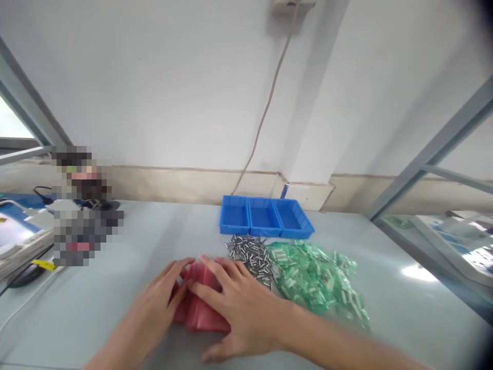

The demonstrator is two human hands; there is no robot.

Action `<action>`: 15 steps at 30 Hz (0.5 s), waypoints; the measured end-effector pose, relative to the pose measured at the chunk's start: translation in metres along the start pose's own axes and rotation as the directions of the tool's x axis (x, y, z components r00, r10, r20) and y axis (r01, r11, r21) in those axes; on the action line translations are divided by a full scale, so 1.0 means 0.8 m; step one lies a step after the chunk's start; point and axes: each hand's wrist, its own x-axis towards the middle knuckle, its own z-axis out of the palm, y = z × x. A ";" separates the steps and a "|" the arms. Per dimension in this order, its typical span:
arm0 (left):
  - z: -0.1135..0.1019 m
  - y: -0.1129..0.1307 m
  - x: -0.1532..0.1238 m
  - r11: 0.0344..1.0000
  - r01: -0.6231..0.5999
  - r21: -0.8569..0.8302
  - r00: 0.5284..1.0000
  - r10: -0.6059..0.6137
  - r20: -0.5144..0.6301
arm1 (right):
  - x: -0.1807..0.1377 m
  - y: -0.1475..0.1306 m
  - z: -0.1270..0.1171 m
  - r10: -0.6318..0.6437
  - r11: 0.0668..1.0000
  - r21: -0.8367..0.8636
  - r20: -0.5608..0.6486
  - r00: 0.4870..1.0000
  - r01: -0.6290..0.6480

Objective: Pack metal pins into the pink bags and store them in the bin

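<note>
A stack of red plastic bags (208,316) lies on the table in front of me. My left hand (165,290) is at its left side, with bent fingers and the thumb closed on the edge of the bags. My right hand (246,303) rests over the stack from the right, its fingers spread and its thumb apart; it touches the bags without wrapping round them. Just beyond my right hand is a heap of small metal pins (252,254). To the right is a pile of green plastic bags (311,277) with small parts inside.
Three joined blue trays (264,216) stand behind the metal pins near the wall. At the left are a power strip (26,252), cables and blurred items (87,226). Grey metal frame posts (431,149) rise at both sides. A cable (265,108) hangs down the wall.
</note>
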 end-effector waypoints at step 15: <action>-0.010 0.019 0.013 0.926 -0.377 -0.034 0.867 0.366 0.337 | -0.071 -0.010 0.008 0.167 0.986 0.003 0.000 0.986 -0.167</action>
